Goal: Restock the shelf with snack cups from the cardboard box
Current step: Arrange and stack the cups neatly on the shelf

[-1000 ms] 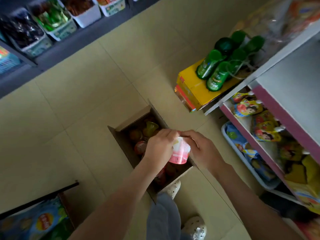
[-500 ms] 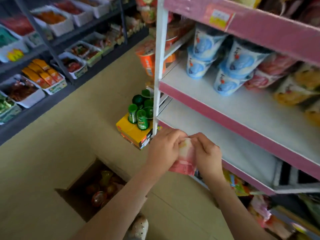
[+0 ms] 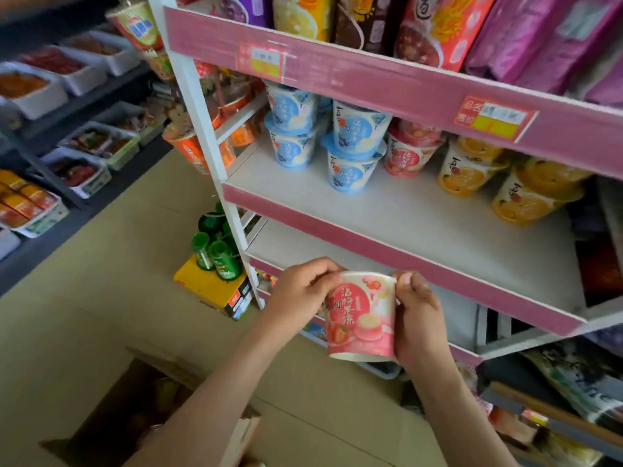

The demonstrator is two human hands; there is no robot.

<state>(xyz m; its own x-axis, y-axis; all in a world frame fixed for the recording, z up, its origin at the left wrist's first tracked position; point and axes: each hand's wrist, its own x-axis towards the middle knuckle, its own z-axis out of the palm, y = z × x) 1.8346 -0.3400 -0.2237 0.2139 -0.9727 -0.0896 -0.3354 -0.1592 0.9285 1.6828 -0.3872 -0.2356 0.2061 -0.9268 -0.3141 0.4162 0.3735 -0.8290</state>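
Looking down through the head camera, I see both hands holding one pink snack cup (image 3: 362,318) in the air, in front of the pink edge of the lower board and below the middle shelf (image 3: 404,230); the left hand (image 3: 300,294) curls its fingers onto the cup's upper rim, and the right hand (image 3: 416,318) wraps the opposite wall with its thumb at the rim; the cup's printed side faces me, and its far side is hidden.

On the middle shelf stand blue cups (image 3: 350,143) stacked two high, pink cups (image 3: 406,156) beside them and orange cups (image 3: 526,200) further right; the upper ones are partly cut off by the pink price rail above, whose labels are too blurred for me to read.

The cardboard box (image 3: 111,429) sits open on the floor at the lower left, partly covered by the left forearm and cut by the frame edge; its contents are too dim to make out.

Green bottles (image 3: 219,254) stand on a yellow carton (image 3: 209,284) by the shelf post.
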